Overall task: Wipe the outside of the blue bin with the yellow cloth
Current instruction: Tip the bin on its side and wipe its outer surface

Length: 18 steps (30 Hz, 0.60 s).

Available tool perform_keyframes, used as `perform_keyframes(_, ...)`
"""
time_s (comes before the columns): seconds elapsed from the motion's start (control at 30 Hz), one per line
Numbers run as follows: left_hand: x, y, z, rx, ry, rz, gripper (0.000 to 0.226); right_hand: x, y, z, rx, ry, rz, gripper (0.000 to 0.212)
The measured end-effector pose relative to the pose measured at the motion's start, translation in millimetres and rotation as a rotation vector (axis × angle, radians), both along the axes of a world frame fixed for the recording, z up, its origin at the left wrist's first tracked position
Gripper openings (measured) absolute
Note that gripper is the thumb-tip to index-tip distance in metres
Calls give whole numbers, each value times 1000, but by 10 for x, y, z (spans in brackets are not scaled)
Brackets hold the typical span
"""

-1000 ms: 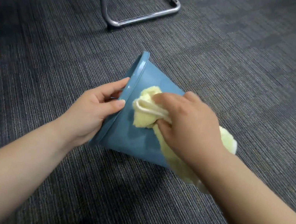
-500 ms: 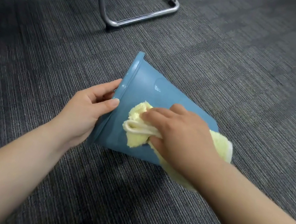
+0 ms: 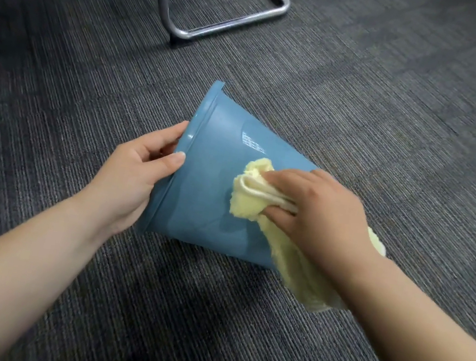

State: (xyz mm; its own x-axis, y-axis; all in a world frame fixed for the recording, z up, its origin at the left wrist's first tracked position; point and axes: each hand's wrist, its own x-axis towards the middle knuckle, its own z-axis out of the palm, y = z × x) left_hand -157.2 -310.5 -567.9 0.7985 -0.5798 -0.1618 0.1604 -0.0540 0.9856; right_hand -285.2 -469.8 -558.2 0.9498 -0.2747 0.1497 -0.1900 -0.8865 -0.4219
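The bin (image 3: 206, 194) lies on its side on the grey carpet (image 3: 396, 118) at the centre of the frame, its rim to the left and its narrower base to the right, hidden under the right hand. The left hand (image 3: 134, 176) grips the rim, fingers hooked over the edge and thumb pressed on the outer lip. The right hand (image 3: 316, 211) is clenched around a bunched cloth (image 3: 247, 200), pressing the wad flat against the upper side wall; the rest of the cloth trails off toward the lower right, over the base end and down to the carpet. A chair's chrome frame (image 3: 223, 26) stands in the upper part of the frame, well apart from the bin.

Judging from this, the wipe is under way on the wall that faces up; the side resting on the carpet is out of reach until the bin is turned.

What could go wrong: the bin is a round, tapered shell, so a hard sideways stroke could roll it out from under the cloth if the rim grip slackens. The glossy plastic may let the wad skid instead of scrubbing. The loose tail dragging on the carpet could pick up lint and smear it back onto the wall, or get caught under the bin when it is rotated.
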Motion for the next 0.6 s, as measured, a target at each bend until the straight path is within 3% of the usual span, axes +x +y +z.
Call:
perform_keyframes(0.17,15,-24,7,-11,-10,6,45,-15,-148,-31,-19,4,-123,32)
perform_keyframes(0.37,38,-19,-4,3,-10,29,45,-59,25,-44,-19,69,50,27)
perform_keyframes(0.6,6,-26,9,-4,-5,24,45,-94,-437,-82,-60,66,-267,23)
